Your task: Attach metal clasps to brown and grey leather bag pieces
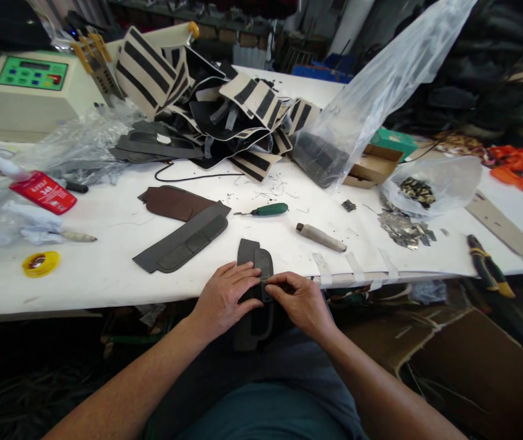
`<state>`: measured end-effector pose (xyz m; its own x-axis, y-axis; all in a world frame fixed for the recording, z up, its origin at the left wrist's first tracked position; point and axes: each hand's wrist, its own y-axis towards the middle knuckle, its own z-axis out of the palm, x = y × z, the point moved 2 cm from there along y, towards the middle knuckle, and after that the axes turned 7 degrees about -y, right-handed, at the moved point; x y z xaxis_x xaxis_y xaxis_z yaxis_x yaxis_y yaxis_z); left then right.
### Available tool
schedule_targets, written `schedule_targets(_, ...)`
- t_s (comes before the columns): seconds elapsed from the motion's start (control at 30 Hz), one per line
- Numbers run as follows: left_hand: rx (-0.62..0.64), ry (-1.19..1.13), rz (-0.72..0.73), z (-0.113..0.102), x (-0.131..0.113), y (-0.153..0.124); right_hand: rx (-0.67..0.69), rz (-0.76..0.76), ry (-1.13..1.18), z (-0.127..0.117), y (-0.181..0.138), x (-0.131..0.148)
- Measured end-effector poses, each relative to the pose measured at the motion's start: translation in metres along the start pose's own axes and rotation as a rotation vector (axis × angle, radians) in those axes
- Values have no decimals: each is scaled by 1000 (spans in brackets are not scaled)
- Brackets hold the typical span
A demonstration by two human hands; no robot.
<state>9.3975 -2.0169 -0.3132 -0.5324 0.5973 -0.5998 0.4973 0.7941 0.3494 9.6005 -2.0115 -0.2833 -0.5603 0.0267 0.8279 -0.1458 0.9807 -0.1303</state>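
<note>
A dark grey leather-like piece with a stitched-on flap (pixel 248 249) lies across the table's front edge, its lower part hanging towards my lap. My left hand (pixel 229 293) grips it from the left, fingers across its top and thumb below. On its right side my right hand (pixel 300 300) pinches with thumb and forefinger; what is between the fingertips is too small to make out. To the left, a similar grey piece (pixel 188 239) overlaps a brown one (pixel 174 203). Beyond my hands lie a green-handled tool (pixel 268 209) and a blunt grey-brown stick (pixel 321 237).
Striped beige-and-black panels (pixel 243 104) are heaped at the back. A red glue bottle (pixel 44 192) and yellow tape roll (pixel 40 264) are on the left. Metal plates (pixel 401 227), a bag of small fittings (pixel 449 180) and pliers (pixel 488 266) lie right. A cardboard box (pixel 467 360) stands below.
</note>
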Motion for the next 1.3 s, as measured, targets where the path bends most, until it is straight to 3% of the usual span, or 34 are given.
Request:
schedule_targets(0.43, -43, 12, 31, 2, -1, -1, -9, 14, -48, 10, 2, -10)
schedule_targets(0.73, -71, 103, 132, 1, -7, -2, 6, -142, -203, 3, 4, -10)
schedule_targets(0.8, -55, 124, 131, 0, -9, -1, 67, -149, -197, -5, 7, -7)
schedule_targets(0.87, -25, 135, 118, -2, -12, 1, 42, -182, -212, -23, 15, -4)
schedule_targets(1.0, -4, 119, 102, -6, -14, 5, -343, -267, -451, -81, 44, -12)
schedule_targets(1.07, -19, 108, 96, -7, -15, 6, -431, -249, -631, -105, 62, -26)
schedule_targets(1.17, -41, 94, 86, -6, -15, 7, -311, -171, -781, -122, 85, -48)
schedule_targets(1.3, -57, 82, 84, -4, -15, 7, -233, -198, -773, -121, 100, -57)
